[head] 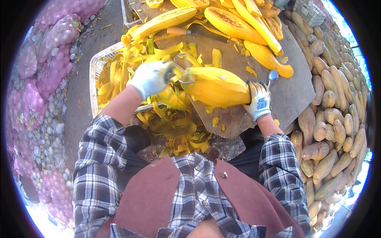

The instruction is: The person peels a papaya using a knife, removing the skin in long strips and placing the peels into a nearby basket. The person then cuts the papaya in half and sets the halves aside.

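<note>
A peeled yellow squash (218, 86) lies across the wooden board (232, 119), its right end held by my right hand (259, 99) in a white glove with dark fingertips. My left hand (153, 78), gloved too and blurred, is closed around a peeler whose blurred metal head (188, 81) is at the squash's left end. Beneath my left hand, yellow-green peel strips (114, 80) fill a white plastic crate (94, 83). A metal spoon (273, 76) rests just beyond my right hand. Farther back lies a knife with a wooden handle (178, 31), its blade partly hidden by peel.
Peeled squash halves (235, 25) are piled at the board's far side. Unpeeled squashes (327, 116) form a large heap at the right. Pink net sacks (56, 68) and loose round bulbs (52, 119) line the left. More peelings (178, 131) lie between my knees.
</note>
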A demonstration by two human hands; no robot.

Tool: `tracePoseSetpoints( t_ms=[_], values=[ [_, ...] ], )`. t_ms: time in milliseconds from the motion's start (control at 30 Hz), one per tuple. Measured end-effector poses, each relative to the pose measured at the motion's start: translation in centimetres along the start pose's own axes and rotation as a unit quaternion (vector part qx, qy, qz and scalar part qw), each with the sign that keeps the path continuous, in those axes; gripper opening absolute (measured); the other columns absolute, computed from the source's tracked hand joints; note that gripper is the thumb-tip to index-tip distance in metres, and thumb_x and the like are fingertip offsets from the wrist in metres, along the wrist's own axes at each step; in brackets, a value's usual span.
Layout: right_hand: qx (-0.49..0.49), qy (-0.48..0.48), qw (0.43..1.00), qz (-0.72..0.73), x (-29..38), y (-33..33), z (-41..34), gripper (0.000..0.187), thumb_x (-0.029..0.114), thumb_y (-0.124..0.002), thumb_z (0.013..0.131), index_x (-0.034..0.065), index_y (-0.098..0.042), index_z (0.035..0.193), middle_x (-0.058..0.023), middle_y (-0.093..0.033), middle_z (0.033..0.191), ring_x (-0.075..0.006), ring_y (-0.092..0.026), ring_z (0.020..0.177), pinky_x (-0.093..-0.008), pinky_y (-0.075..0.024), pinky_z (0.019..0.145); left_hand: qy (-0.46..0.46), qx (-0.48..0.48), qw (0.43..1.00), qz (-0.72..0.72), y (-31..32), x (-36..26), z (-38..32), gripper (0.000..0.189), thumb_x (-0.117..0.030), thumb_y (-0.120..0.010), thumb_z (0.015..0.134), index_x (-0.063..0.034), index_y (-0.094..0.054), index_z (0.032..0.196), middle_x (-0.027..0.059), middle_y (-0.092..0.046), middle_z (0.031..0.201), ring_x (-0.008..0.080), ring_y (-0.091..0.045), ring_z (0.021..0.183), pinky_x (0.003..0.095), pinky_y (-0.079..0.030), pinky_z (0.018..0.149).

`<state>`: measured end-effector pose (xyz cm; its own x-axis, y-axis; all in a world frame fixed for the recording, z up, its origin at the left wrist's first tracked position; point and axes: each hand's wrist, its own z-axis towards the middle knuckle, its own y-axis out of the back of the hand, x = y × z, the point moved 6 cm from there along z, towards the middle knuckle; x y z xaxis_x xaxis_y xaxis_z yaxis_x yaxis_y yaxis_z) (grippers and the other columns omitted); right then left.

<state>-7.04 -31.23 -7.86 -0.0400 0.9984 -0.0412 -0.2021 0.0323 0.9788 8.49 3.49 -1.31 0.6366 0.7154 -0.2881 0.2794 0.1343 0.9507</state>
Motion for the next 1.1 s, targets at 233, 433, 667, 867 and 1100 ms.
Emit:
tracePoseSetpoints(
  t_ms=[233, 433, 667, 867, 1100],
  values=[
    [-0.013, 0.005, 1.000, 0.007, 0.5, 0.2, -0.3, 0.090, 0.029, -0.089, 0.059, 0.0115, -0.055, 0.141, -0.0134, -0.063, 0.132, -0.0337, -0.055, 0.130, -0.0512, -0.0327, 0.120, 0.027, 0.088, 0.991, 0.093, -3.4, 4.5, -2.0, 0.034, -0.015, -0.068, 0.085, -0.0123, -0.066, 0.119, 0.0146, -0.072, 0.107, 0.0329, -0.070, 0.104, 0.0436, -0.056, 0.089],
    [-0.022, 0.008, 1.000, 0.005, 0.3, 0.5, -0.1, 0.087, 0.029, -0.088, 0.061, 0.0116, -0.057, 0.140, -0.0132, -0.063, 0.131, -0.0334, -0.057, 0.129, -0.0516, -0.0340, 0.119, -0.069, -0.068, 0.993, 0.072, -2.3, 5.6, -4.1, 0.030, -0.014, -0.067, 0.085, -0.0144, -0.067, 0.116, 0.0121, -0.072, 0.107, 0.0308, -0.069, 0.105, 0.0437, -0.057, 0.086],
    [-0.021, 0.010, 1.000, 0.000, 0.2, 0.1, 0.0, 0.084, 0.032, -0.087, 0.064, 0.0123, -0.056, 0.140, -0.0124, -0.064, 0.130, -0.0324, -0.057, 0.128, -0.0517, -0.0345, 0.118, -0.036, 0.002, 0.998, 0.054, -3.3, -0.5, -1.9, 0.035, -0.014, -0.065, 0.086, -0.0131, -0.066, 0.120, 0.0125, -0.070, 0.108, 0.0339, -0.070, 0.098, 0.0437, -0.057, 0.084],
    [-0.028, 0.010, 1.000, -0.001, 0.3, 0.5, -0.3, 0.078, 0.034, -0.083, 0.068, 0.0124, -0.057, 0.138, -0.0120, -0.064, 0.130, -0.0302, -0.058, 0.127, -0.0511, -0.0342, 0.118, 0.069, 0.093, 0.983, 0.141, -5.5, 8.5, -4.7, 0.040, -0.026, -0.065, 0.091, -0.0148, -0.061, 0.130, 0.0121, -0.071, 0.116, 0.0295, -0.070, 0.107, 0.0406, -0.056, 0.090],
    [-0.011, 0.008, 1.000, 0.001, 0.3, 0.1, -0.1, 0.078, 0.035, -0.084, 0.069, 0.0131, -0.056, 0.139, -0.0116, -0.063, 0.133, -0.0306, -0.055, 0.131, -0.0513, -0.0326, 0.120, -0.071, -0.018, 0.996, 0.057, -3.0, -3.1, -1.3, 0.036, -0.016, -0.066, 0.086, -0.0142, -0.062, 0.122, 0.0140, -0.070, 0.108, 0.0335, -0.071, 0.098, 0.0440, -0.057, 0.084]
  ],
)
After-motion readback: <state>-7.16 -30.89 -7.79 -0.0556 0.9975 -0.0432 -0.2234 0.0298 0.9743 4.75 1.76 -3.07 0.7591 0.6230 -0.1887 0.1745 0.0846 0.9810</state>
